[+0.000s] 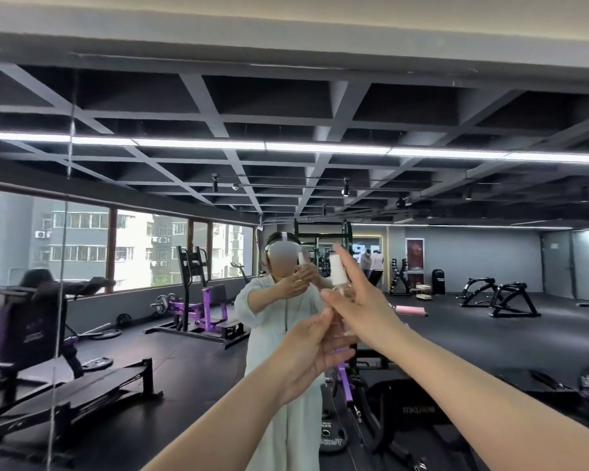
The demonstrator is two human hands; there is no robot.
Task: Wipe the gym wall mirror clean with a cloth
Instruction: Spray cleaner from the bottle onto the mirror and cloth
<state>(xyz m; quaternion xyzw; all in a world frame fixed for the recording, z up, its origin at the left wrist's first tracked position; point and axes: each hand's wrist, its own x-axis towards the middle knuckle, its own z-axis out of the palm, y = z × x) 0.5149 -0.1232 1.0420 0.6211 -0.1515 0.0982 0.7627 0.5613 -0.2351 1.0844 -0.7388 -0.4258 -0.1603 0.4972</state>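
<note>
**Up close, two hands raise a spray bottle at the mirror**

Straight ahead stands the mirror (pixel 456 266), filling most of the view and reflecting the gym: weight machines, benches, windows on the left and a dark grid ceiling with light strips. A vertical seam (pixel 60 300) between panes runs down the left side. No cloth shows in either hand.

Between the hands, lifted toward the glass, is a small clear bottle (pixel 340 290) with a white spray top. The right hand (pixel 361 307) wraps it from the right: the thumb and lower fingers curl round the clear body just under the white top, while the index finger (pixel 346 258) stretches up and lies beside or over the nozzle; whether it presses down cannot be told. The bottle's lower part is see-through and half hidden by the fingers, so its base is hard to make out.

The left hand (pixel 310 348) sits just below and left of the bottle, palm turned toward it. Its fingers are straight and loosely spread, tips reaching the bottle's lower end; they seem to touch or steady it, not to grip it, though the contact is blurred.

Both forearms are bare and reach up from the bottom edge of the view, the right one crossing over the left at the wrist.

In the glass, the person's reflection (pixel 279 321), in a pale loose garment, holds the same pose, with the bottle raised in front of the head.
</note>
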